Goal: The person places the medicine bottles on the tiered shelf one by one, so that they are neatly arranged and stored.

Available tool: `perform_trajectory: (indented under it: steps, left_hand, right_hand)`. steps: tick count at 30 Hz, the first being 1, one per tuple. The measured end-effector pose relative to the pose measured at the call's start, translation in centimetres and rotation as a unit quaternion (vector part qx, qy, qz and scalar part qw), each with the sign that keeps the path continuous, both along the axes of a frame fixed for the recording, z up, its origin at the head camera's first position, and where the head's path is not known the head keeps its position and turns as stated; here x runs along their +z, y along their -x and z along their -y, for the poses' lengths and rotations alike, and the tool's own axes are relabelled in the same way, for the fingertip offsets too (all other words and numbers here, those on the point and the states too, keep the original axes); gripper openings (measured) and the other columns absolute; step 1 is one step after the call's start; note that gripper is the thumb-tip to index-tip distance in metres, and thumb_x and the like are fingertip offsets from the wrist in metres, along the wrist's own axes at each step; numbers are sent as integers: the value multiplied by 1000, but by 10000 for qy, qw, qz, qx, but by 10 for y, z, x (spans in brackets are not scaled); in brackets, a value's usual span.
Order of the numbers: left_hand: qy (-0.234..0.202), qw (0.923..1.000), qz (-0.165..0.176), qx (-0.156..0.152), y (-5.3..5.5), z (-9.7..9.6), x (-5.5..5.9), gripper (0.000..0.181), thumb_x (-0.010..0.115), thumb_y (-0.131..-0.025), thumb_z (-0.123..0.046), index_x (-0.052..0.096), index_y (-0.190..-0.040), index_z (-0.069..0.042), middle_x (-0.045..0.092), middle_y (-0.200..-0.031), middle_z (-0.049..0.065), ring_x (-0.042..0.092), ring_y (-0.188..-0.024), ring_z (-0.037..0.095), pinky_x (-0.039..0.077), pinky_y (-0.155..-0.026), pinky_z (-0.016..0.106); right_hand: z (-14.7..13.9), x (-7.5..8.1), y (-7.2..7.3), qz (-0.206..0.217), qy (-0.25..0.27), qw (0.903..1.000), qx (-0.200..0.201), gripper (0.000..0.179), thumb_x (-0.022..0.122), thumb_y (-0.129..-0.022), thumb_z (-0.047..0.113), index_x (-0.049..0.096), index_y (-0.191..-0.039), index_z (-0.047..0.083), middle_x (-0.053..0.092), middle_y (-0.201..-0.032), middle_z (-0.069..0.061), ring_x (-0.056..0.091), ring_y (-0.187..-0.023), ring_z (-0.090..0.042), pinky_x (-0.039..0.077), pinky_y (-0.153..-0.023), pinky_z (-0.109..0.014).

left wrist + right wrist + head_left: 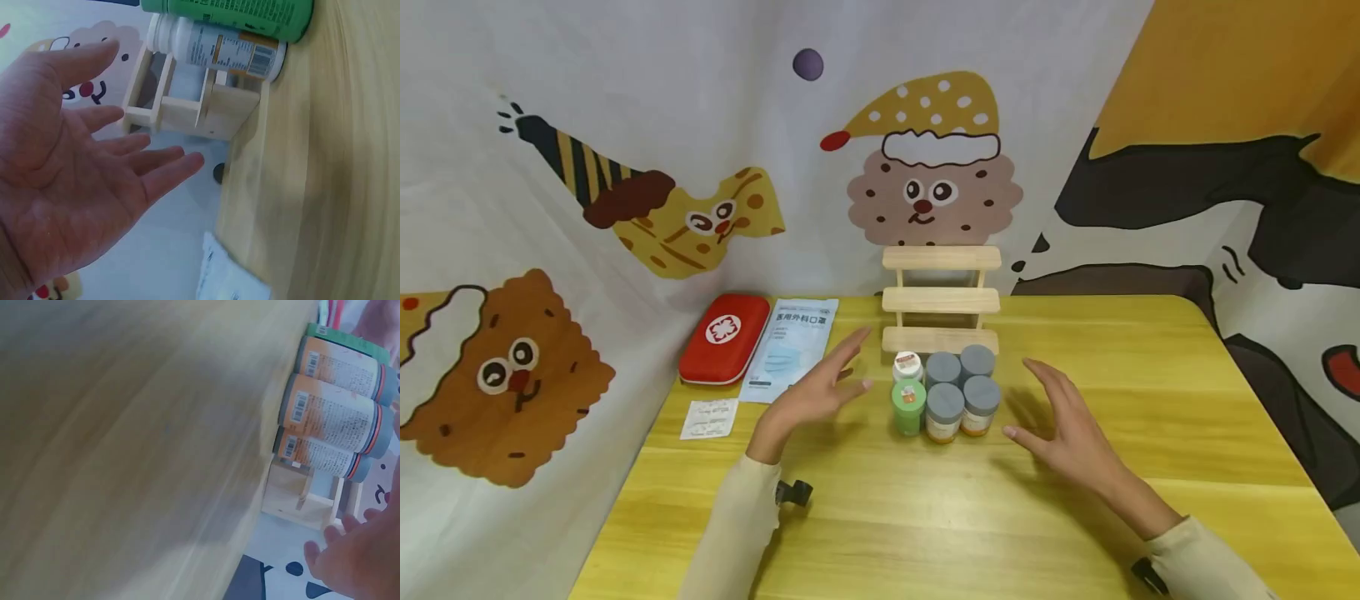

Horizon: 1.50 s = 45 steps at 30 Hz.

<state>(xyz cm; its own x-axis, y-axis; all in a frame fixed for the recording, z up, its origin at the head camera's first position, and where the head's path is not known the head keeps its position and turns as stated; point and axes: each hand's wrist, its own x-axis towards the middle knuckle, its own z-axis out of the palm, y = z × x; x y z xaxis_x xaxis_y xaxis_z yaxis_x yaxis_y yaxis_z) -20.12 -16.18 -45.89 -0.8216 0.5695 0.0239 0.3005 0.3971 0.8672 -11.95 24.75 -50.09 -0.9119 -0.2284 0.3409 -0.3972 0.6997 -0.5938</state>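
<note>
Several bottles stand upright in a tight cluster mid-table. A green bottle (909, 408) is at the front left, with a white bottle (907, 367) behind it. To their right stand grey-capped bottles (944, 412) with orange and white labels. My left hand (811, 397) hovers left of the cluster, fingers spread and holding nothing; its palm (69, 175) faces the bottles in the left wrist view. My right hand (1071, 433) is held right of them, thumb and fingers apart. Right behind the bottles stands a three-step wooden rack (940, 300).
On the table's left lie a red first-aid case (718, 337), a blue and white mask packet (790, 350) and a small white packet (709, 418). A cartoon-print cloth (700, 125) hangs behind the yellow wooden table (910, 525).
</note>
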Motion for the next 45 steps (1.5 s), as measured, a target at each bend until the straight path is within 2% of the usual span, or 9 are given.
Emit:
perform_trajectory:
  steps: [2,5,10,13,17,22,28,38,45]
  left_hand:
    - [-204,9997,68,102,4,-3,0,79,62,-108,-23,14,-171,-24,12,-179,6,24,-163,40,33,-132,63]
    - [-555,9977,223,335,10,-10,-2,74,61,-110,-25,19,-170,-19,18,-178,8,31,-160,39,41,-127,60]
    - [-826,9903,482,1010,19,-23,-12,64,59,-110,-31,33,-166,-16,38,-171,11,51,-150,31,56,-118,48]
    - [-826,9815,519,1649,24,-29,-19,57,62,-109,-34,44,-159,-16,49,-162,12,61,-140,29,62,-111,45]
    - [-1243,9578,931,2420,30,-39,-27,52,68,-105,-24,53,-151,-7,60,-147,20,70,-125,37,65,-104,50]
    - [-1967,9249,1785,2721,37,-52,-36,47,68,-103,-12,56,-146,4,68,-129,26,73,-116,44,64,-106,52]
    - [-2363,9042,2244,2760,48,-59,-43,41,69,-102,-7,61,-138,11,69,-131,28,78,-97,23,62,-110,49]
    - [-3092,8446,3193,2986,55,-56,-51,38,66,-99,6,61,-136,11,75,-107,17,76,-88,17,65,-103,34]
    - [-3227,8410,3274,2853,56,-55,-51,39,65,-100,7,59,-138,13,75,-101,13,76,-87,16,66,-101,32]
  right_hand:
    - [3,3,1,97,236,9997,43,103,93,-83,28,33,-166,20,40,-165,-16,40,-149,-44,45,-115,-72]
    - [7,6,1,144,588,9981,144,96,92,-85,21,37,-164,20,44,-163,-11,44,-146,-36,47,-120,-44]
    - [14,7,2,278,1436,9878,542,88,89,-85,5,43,-160,15,50,-158,-12,48,-141,-14,40,-110,-8]
    - [18,6,2,461,2015,9753,779,86,85,-86,-3,43,-159,11,51,-156,-16,49,-140,-7,44,-110,-9]
    - [22,4,3,719,2645,9560,1049,80,79,-88,-10,42,-158,3,52,-153,-21,52,-140,-10,49,-110,-14]
    - [26,0,5,849,3090,9387,1274,73,73,-91,-14,41,-155,-5,53,-148,-25,54,-137,-14,49,-110,-16]
    - [30,1,7,689,3101,9421,1072,72,74,-88,-16,45,-153,-3,54,-142,-24,54,-132,-17,50,-107,-18]
    - [36,-4,9,662,3007,9462,995,66,76,-88,-14,49,-148,-3,54,-142,-24,54,-129,-11,50,-103,-21]
    - [40,-6,10,549,2938,9488,1021,61,77,-87,-15,53,-142,-5,55,-143,-24,54,-126,-4,53,-101,-21]
